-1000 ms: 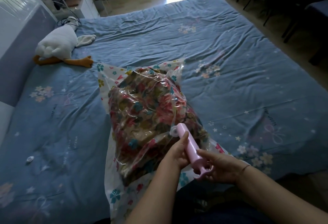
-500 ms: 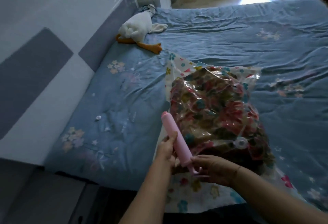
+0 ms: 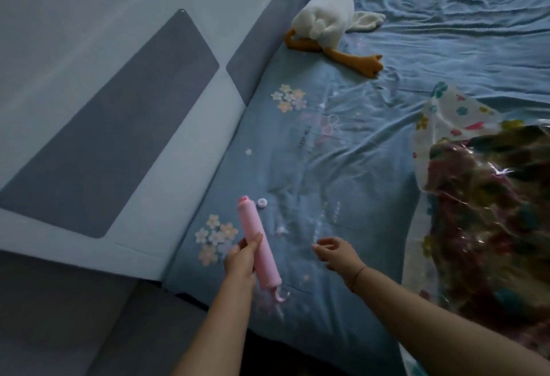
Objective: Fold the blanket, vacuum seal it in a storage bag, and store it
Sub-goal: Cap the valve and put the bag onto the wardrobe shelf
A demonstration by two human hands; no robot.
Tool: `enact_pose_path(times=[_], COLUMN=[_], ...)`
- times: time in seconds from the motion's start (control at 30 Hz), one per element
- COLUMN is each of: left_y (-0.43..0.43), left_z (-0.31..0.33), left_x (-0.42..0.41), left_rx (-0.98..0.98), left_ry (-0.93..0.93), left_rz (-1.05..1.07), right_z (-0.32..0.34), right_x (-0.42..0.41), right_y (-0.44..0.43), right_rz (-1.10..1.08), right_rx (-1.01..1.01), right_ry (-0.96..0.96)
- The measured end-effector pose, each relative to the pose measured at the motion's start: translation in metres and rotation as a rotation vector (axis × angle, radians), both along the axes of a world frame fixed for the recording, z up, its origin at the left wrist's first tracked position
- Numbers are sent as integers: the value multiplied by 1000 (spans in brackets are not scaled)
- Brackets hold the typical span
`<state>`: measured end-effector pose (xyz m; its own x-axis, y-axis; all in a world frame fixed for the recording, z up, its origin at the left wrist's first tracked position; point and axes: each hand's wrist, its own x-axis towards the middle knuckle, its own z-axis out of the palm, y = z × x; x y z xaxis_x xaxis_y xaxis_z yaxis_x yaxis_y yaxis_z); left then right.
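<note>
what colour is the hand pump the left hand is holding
Pale pink. The hand pump, gripped by the left hand, shows best in the head view.

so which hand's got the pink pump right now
The left hand: it grips the pink pump around its barrel, while the right hand hovers over the sheet with loosely spread fingers, holding nothing.

Storage bag (image 3: 491, 212), perhaps half, beyond right edge

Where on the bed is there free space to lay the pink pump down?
Bare sheet lies between the small cap and the storage bag, up to the plush goose. The right side is crowded by the bag.
</note>
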<state>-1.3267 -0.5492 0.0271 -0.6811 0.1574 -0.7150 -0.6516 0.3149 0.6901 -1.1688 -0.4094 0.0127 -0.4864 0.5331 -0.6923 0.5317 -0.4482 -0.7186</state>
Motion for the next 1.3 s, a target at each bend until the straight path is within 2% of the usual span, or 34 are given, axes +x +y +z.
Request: enact_pose_path(times=[0.13, 0.3, 0.43, 0.73, 0.9, 1.0, 1.07, 1.13, 1.2, 1.3], left_y=[-10, -14, -16, -16, -14, -16, -17, -14, -2, 32], left_z=[-22, -68, -103, -119, -118, -108, -94, -76, -57, -27], left_x=[-64, -112, -126, -124, -126, -123, -117, -106, -89, -46], left_rx=[-71, -143, -194, -266, -274, -276, -299, -321, -275, -100], left_ry=[40, 42, 30, 97, 115, 112, 178, 298, 341, 204], left_rz=[6, -56, -72, -101, -89, -3, 53, 58, -6, -183], right_z=[-39, -82, -111, -148, -150, -148, -142, -128, -103, -58], right_x=[-93, -168, -201, -238, -236, -216, -193, -166, -140, -95], right_y=[1, 17, 28, 25, 22, 19, 18, 16, 13, 11], right_rz=[61, 151, 263, 448, 548, 559, 587, 549, 447, 266], right_rx=[179, 338, 492, 707, 828, 829, 794, 752, 755, 820], right_ry=[4, -40, -92, -184, -257, -298, -308, -257, -151, 27])
